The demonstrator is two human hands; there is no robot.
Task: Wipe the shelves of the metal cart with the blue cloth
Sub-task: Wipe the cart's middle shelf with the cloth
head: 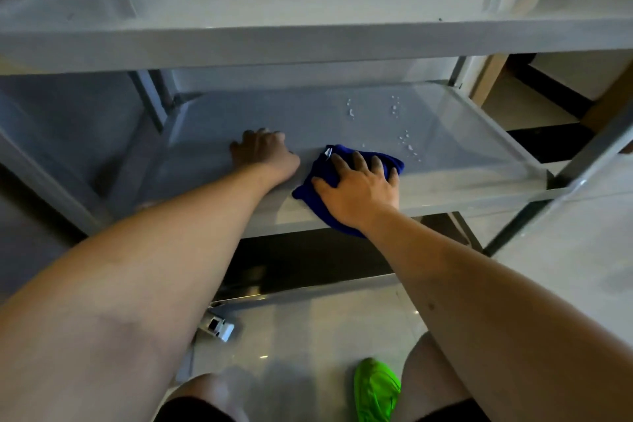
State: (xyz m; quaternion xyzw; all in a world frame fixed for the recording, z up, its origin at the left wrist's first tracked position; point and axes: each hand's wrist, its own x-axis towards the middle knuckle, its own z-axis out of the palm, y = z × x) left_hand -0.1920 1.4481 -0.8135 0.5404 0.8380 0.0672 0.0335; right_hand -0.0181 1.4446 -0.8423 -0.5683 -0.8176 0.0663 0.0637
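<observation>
The metal cart has an upper shelf (308,41) across the top of the view and a middle shelf (462,144) below it. A blue cloth (313,193) lies over the front rim of the middle shelf, partly draped down its edge. My right hand (359,188) presses flat on the cloth, fingers spread. My left hand (262,154) rests on the same front rim just left of the cloth, fingers curled over the edge. Water droplets (404,140) dot the shelf surface beyond the cloth to the right.
Cart posts (565,178) rise at the right and a post (150,103) at the left. A caster wheel (219,327) sits on the tiled floor below. My green shoe (375,390) and knees show at the bottom. A wooden piece of furniture (489,79) stands behind the cart.
</observation>
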